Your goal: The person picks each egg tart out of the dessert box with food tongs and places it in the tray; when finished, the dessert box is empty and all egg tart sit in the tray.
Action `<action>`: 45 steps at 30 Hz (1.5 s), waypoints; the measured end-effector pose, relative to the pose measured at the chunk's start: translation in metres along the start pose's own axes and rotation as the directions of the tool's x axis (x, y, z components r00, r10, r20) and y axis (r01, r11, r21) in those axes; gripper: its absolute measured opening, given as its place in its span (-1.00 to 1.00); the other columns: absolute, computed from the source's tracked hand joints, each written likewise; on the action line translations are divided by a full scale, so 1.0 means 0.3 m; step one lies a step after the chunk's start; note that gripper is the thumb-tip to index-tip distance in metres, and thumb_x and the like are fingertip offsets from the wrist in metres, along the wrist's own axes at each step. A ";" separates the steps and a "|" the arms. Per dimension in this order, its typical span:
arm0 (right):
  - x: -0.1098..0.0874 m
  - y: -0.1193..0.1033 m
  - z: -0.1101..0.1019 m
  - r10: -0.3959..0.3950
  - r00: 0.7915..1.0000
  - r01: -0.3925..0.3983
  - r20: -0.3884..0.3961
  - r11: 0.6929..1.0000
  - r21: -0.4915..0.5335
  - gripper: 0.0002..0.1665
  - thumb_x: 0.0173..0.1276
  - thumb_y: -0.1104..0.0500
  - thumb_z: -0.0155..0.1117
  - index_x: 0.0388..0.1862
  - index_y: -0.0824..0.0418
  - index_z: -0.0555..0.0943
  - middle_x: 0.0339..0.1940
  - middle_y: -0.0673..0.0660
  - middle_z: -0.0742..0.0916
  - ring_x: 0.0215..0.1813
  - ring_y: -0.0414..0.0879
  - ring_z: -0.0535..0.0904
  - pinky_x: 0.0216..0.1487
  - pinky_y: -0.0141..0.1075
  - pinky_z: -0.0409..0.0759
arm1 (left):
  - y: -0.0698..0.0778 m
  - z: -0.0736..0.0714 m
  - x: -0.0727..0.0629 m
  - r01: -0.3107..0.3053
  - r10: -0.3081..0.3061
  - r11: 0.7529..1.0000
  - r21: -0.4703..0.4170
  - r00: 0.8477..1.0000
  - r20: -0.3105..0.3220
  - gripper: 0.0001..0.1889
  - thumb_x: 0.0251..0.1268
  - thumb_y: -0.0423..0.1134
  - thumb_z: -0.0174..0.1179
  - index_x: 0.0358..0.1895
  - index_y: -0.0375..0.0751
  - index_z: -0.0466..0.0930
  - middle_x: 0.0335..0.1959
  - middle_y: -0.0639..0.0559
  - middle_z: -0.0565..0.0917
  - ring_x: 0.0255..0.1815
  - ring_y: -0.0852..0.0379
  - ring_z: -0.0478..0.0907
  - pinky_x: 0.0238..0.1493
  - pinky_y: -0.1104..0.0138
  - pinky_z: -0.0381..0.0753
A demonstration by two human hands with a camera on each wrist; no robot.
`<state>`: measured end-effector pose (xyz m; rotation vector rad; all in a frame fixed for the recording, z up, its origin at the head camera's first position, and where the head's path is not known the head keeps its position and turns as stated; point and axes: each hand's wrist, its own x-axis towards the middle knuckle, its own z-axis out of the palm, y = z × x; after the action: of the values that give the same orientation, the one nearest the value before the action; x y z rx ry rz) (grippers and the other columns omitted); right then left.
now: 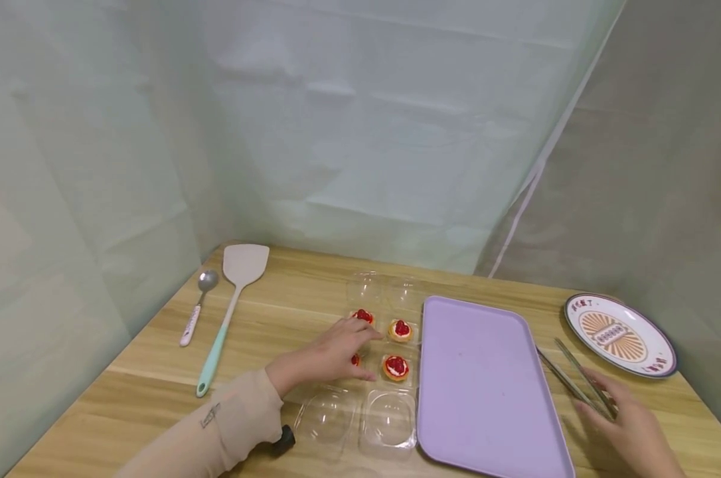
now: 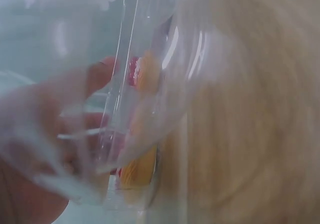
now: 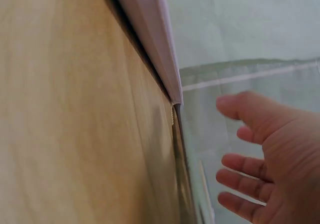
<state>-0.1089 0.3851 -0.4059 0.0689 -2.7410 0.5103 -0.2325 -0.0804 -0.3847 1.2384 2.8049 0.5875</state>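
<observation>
My left hand (image 1: 330, 355) reaches over small tarts with red topping, its thumb and fingers spread apart and holding nothing. One tart (image 1: 396, 368) and another tart (image 1: 400, 330) sit in clear plastic clamshell boxes just right of its fingertips. A third tart (image 1: 362, 316) shows behind the hand, and a fourth is mostly hidden beneath it. In the left wrist view a clear lid (image 2: 200, 69) stands in front of the fingers. My right hand (image 1: 632, 425) is by the handle end of metal tongs (image 1: 566, 378); the right wrist view shows its fingers loosely bent, gripping nothing.
A purple tray (image 1: 486, 385) lies between the boxes and the tongs. Beyond the tongs is a patterned oval plate (image 1: 620, 337). On the left lie a spatula (image 1: 217, 352) and a spoon (image 1: 194, 318). Open lids (image 1: 388, 418) spread toward the front; curtains enclose the table.
</observation>
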 end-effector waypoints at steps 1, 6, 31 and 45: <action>0.000 0.009 0.003 -0.001 1.000 0.000 -0.016 1.000 -0.008 -0.32 0.19 0.16 0.40 0.25 0.39 0.42 0.05 0.52 0.58 -0.01 0.49 0.49 -0.11 0.19 0.45 | -0.002 0.003 0.002 0.007 -0.007 1.000 -0.004 1.000 0.007 -0.24 0.02 0.14 0.37 0.29 -0.16 0.42 0.26 -0.08 0.48 0.34 -0.05 0.35 0.51 -0.01 0.13; -0.002 0.050 0.006 0.045 0.999 -0.046 -0.015 0.997 -0.062 -0.36 0.22 0.11 0.38 0.18 0.43 0.45 0.00 0.57 0.55 -0.09 0.51 0.51 -0.21 0.29 0.47 | -0.011 0.019 0.013 0.023 -0.023 1.000 0.010 0.999 0.030 -0.23 0.03 0.17 0.35 0.29 -0.15 0.42 0.27 -0.08 0.48 0.34 -0.04 0.36 0.47 0.05 0.22; -0.003 0.072 0.003 0.128 0.989 -0.114 0.069 0.977 -0.181 -0.34 0.19 0.06 0.39 0.07 0.54 0.48 -0.28 0.50 0.63 -0.25 0.38 0.57 -0.27 0.22 0.53 | -0.007 0.070 0.019 0.045 -0.046 0.998 0.049 0.999 0.024 -0.17 0.06 0.24 0.29 0.36 -0.14 0.34 0.25 -0.02 0.52 0.34 -0.02 0.37 0.43 0.08 0.29; -0.005 0.073 0.011 0.056 0.998 -0.057 -0.008 0.980 -0.188 -0.42 0.15 0.08 0.42 -0.05 0.55 0.56 -0.26 0.57 0.63 -0.19 0.49 0.54 -0.21 0.26 0.50 | -0.004 0.078 0.017 0.045 -0.045 0.999 -0.016 0.999 -0.002 -0.19 0.05 0.19 0.34 0.34 -0.15 0.35 0.13 0.03 0.57 0.31 0.00 0.39 0.43 0.08 0.27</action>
<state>-0.1111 0.4044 -0.4168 -0.0575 -2.7804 0.2630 -0.2327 -0.0697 -0.4061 1.1695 2.8157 0.6078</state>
